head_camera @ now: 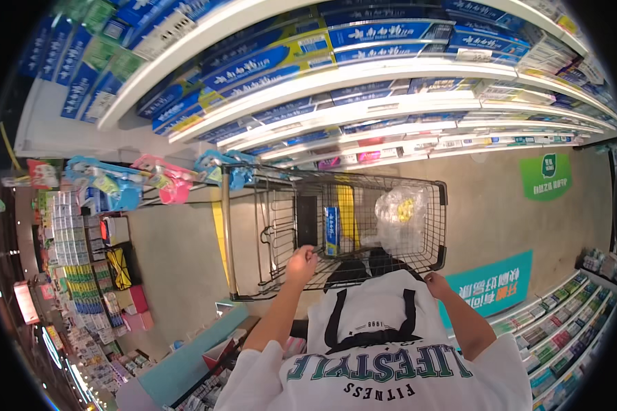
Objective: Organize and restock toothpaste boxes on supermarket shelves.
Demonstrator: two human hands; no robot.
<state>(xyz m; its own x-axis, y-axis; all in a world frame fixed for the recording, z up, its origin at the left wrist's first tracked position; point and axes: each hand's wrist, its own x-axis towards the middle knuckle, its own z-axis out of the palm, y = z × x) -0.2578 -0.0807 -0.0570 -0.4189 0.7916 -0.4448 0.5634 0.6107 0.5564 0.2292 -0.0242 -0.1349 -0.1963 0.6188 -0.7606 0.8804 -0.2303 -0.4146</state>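
A black wire shopping cart [360,177] stands sideways before me, its handle bar [227,231] to the left. My left hand [302,264] is over the cart's near side, fingers curled; whether it grips the wire is unclear. Close to it in the cart lie a blue toothpaste box [331,231] and a dark flat panel [307,221]. Farther right in the basket sits a clear plastic bag [406,236] with something yellow inside. By the cart's near right corner is my right hand [435,284], its fingers bent and partly hidden; contact with the frame cannot be made out.
White shelves [370,108] stocked with boxed toothpaste rise across the cart. Blue and pink plastic items [167,180] hang at the shelf end. Behind me on the right is another shelf unit [550,329]. Floor stickers [493,290] bear writing. A white tote bag [370,313] hangs at my front.
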